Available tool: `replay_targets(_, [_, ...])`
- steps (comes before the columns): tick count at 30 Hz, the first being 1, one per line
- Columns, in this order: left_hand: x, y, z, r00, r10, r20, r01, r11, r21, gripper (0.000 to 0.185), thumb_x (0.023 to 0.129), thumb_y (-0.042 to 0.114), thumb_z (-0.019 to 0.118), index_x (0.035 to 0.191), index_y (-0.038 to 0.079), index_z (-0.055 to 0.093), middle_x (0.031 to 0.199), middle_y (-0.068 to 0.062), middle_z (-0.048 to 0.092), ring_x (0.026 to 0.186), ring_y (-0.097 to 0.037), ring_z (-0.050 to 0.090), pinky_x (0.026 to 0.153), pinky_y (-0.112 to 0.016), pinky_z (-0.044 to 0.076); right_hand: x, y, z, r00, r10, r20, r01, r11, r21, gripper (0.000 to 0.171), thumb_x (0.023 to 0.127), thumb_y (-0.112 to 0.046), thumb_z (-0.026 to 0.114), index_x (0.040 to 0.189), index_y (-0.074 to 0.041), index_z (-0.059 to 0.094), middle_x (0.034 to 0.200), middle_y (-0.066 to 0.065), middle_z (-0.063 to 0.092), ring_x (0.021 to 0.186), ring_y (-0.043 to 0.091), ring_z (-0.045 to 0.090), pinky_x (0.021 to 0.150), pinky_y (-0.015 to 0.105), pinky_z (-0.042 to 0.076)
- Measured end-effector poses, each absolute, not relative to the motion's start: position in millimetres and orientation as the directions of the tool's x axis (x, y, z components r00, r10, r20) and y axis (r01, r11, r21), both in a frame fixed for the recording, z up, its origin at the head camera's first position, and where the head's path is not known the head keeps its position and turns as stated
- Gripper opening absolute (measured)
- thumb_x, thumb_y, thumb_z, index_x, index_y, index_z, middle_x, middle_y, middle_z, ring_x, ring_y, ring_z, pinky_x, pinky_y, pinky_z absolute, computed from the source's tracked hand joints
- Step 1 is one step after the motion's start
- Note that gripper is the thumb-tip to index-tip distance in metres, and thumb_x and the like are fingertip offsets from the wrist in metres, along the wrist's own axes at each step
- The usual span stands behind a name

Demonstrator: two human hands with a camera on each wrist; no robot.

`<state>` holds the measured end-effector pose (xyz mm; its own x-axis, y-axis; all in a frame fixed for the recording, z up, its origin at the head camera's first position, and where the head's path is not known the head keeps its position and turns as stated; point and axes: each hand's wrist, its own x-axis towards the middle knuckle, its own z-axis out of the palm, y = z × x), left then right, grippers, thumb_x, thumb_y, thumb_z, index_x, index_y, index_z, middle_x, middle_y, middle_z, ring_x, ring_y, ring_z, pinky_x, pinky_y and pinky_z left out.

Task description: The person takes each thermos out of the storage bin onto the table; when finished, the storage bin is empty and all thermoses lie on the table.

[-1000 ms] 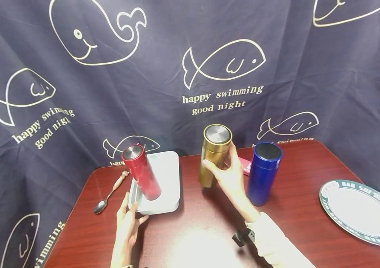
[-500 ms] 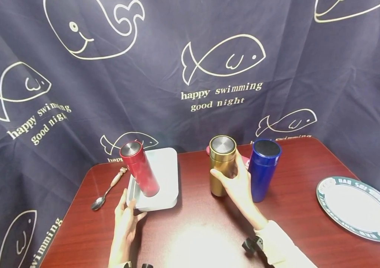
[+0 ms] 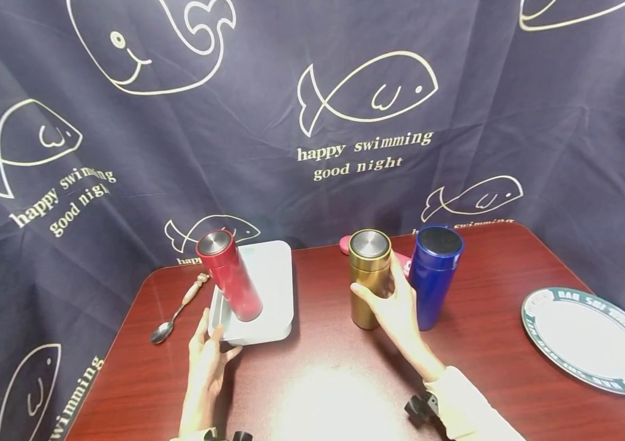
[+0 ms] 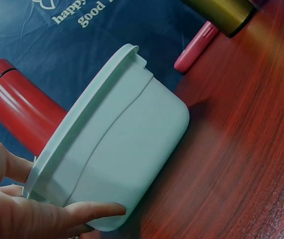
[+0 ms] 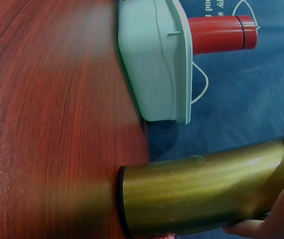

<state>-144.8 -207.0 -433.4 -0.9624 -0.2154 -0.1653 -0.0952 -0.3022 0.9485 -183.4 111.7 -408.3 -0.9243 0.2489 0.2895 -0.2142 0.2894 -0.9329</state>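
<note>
Lowered since a second ago, the gold metal cylindrical flask (image 3: 369,278) now stands upright on the dark red counter (image 3: 340,373), right hand (image 3: 395,306) wrapped round it. Left hand (image 3: 208,361) touches the pale rectangular box (image 3: 268,300), fingers straight.

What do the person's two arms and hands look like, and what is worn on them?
Both hands are bare, with no gloves or rings visible. The right hand comes from a cream long sleeve, with a small black device at the wrist. The left hand has a bare forearm; dark device parts show near its wrist.
</note>
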Motion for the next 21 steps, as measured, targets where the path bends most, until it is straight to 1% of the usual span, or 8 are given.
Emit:
replay_targets(7, [-144.0, -208.8, -434.0, -0.960, -0.220, -0.174, -0.101, -0.308, 0.946, 0.065, 0.102, 0.001, 0.029, 0.157, 0.010, -0.005, 0.161, -0.018, 0.001, 0.143, -0.036, 0.014, 0.101, -0.074, 0.020, -184.1, 109.2, -407.1, -0.924, 0.232, 0.304, -0.231, 0.294, -0.927, 0.093, 0.076, -0.020, 0.085, 0.153, -0.016, 0.033, 0.138, 0.020, 0.055, 0.123, 0.035, 0.055, 0.099, 0.050, 0.047])
replay_targets(15, [-143.0, -209.1, -433.5, -0.961, -0.224, -0.162, -0.089, -0.303, 0.949, 0.064, 0.104, 0.003, 0.029, 0.156, 0.011, -0.007, 0.162, -0.018, -0.001, 0.143, -0.037, 0.014, 0.100, -0.075, 0.019, -183.2, 110.0, -407.4, -0.939, 0.203, 0.277, -0.179, 0.401, -0.898, 0.098, 0.078, -0.031, 0.082, 0.156, -0.019, 0.024, 0.149, 0.017, 0.044, 0.134, 0.034, 0.044, 0.109, 0.054, 0.035])
replay_targets(18, [-143.4, -208.0, -432.8, -0.962, -0.219, -0.162, -0.091, -0.300, 0.949, 0.064, 0.104, 0.003, 0.029, 0.156, 0.011, -0.006, 0.162, -0.018, -0.002, 0.142, -0.039, 0.015, 0.100, -0.075, 0.019, -184.1, 110.3, -404.2, -0.936, 0.185, 0.298, -0.205, 0.400, -0.893, 0.102, 0.078, -0.030, 0.082, 0.157, -0.025, 0.018, 0.154, 0.012, 0.037, 0.136, 0.034, 0.041, 0.110, 0.055, 0.032])
replay_targets(21, [-144.2, -207.4, -432.2, -0.962, -0.217, -0.163, -0.091, -0.306, 0.948, 0.064, 0.104, 0.002, 0.029, 0.157, 0.011, -0.006, 0.162, -0.017, -0.003, 0.142, -0.040, 0.016, 0.100, -0.075, 0.019, -186.8, 109.7, -394.7, -0.917, 0.186, 0.353, -0.261, 0.390, -0.883, 0.108, 0.076, -0.028, 0.084, 0.157, -0.034, 0.013, 0.157, 0.007, 0.033, 0.138, 0.031, 0.039, 0.111, 0.055, 0.031])
